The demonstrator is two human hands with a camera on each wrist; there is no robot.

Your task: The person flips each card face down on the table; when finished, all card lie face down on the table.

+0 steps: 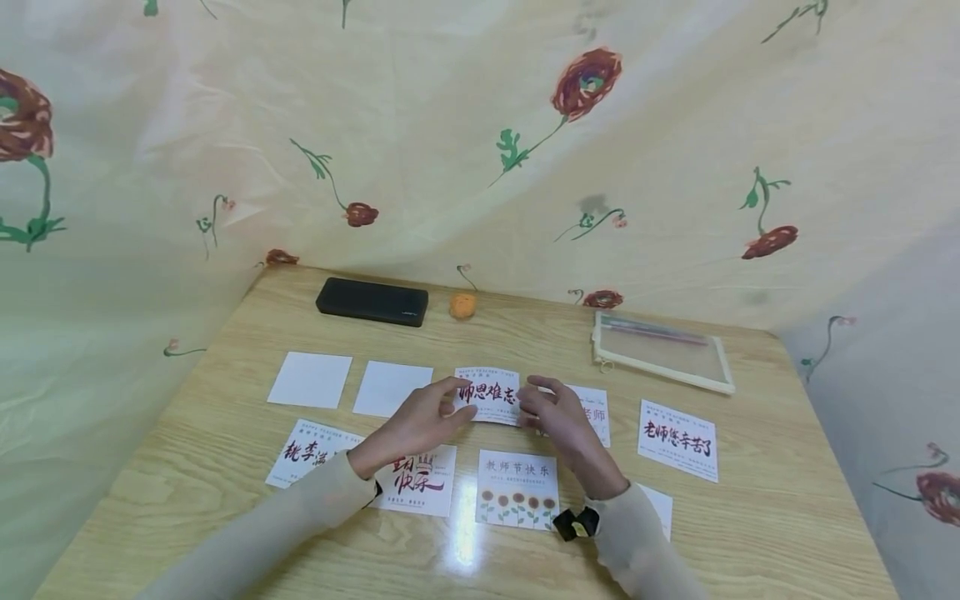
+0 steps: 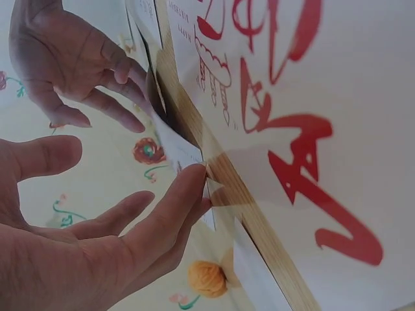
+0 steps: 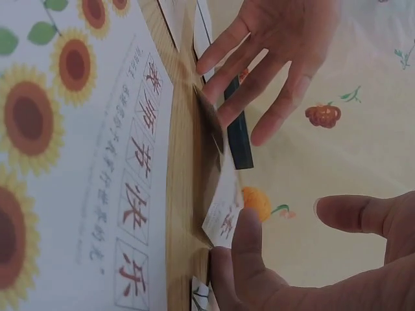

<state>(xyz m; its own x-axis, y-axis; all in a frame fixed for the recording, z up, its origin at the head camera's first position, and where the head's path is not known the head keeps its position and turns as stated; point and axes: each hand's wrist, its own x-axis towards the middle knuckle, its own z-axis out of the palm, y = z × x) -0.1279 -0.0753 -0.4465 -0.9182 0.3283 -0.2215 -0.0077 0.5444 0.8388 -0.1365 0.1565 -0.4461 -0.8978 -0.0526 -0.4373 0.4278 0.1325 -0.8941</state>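
Note:
A white greeting card with dark red lettering (image 1: 487,396) lies in the middle of the back row, between both hands. My left hand (image 1: 420,421) touches its left edge with extended fingertips, the thumb held apart. At the right edge is my right hand (image 1: 558,421), its fingers bent slightly and its thumb away from the card. Both wrist views show the card (image 3: 224,201) bowed, partly off the wood. Under the right hand, another lettered card (image 1: 596,412) is partly covered. A birthday card with red lettering (image 2: 305,162) fills much of the left wrist view.
Two blank cards (image 1: 310,380) lie at the left, with lettered cards in front. A sunflower card (image 1: 517,492) and another lettered card (image 1: 678,440) are nearby. Along the back are a black case (image 1: 372,301), an orange ball (image 1: 462,306) and a clear zip pouch (image 1: 663,354).

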